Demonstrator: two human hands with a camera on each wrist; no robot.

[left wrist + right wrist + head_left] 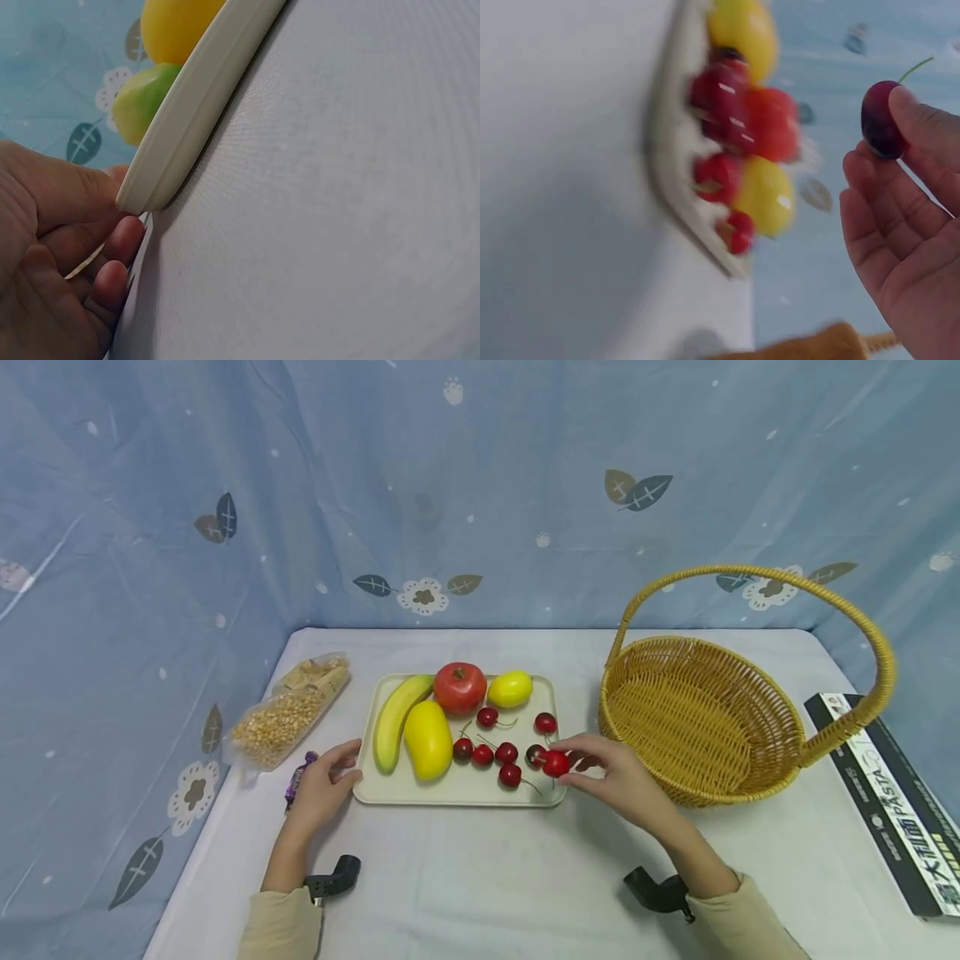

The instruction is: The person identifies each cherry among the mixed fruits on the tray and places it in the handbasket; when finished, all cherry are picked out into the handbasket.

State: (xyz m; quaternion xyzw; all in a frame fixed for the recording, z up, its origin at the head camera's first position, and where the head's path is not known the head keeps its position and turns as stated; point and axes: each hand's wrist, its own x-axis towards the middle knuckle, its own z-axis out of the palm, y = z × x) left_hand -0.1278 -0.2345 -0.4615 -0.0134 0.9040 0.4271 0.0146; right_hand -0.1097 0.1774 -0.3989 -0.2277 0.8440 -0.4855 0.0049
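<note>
1. Cherry (556, 764), stemmed: pinched in my right hand (617, 777), at the right edge of the tray (442, 793); light pressure should suffice.
2. Tray, left end: gripped by my left hand (319, 788); best kept level.

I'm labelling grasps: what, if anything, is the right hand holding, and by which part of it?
The right hand pinches a cherry by its rounded body; the stem sticks out free.

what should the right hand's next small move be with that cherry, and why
I'd probably carry the cherry over into the basket, since the right hand pinches it above the tray and the basket's uncovered top lies just beside that hand.
</note>
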